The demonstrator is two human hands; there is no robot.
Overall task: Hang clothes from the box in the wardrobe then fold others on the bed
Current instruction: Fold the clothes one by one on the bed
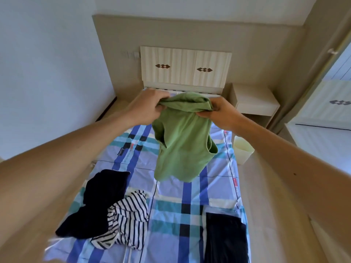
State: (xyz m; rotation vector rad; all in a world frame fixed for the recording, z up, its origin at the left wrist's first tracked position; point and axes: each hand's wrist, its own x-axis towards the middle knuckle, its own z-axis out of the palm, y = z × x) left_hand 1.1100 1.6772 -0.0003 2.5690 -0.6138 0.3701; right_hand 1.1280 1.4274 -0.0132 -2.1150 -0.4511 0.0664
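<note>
Hanging lengthwise down, green top (182, 145) gripped by left hand (147, 108), right hand (222, 114)

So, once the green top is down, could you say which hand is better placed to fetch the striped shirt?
Probably the left hand. Both hands grip the green top, but the striped shirt lies left on the bed, below the left forearm; the right hand would have to cross over.

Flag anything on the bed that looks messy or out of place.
A dark garment and a striped top lie crumpled and overlapping on the bed's near left, unlike the dark piece lying flat at near right. Nothing looks damaged.
</note>
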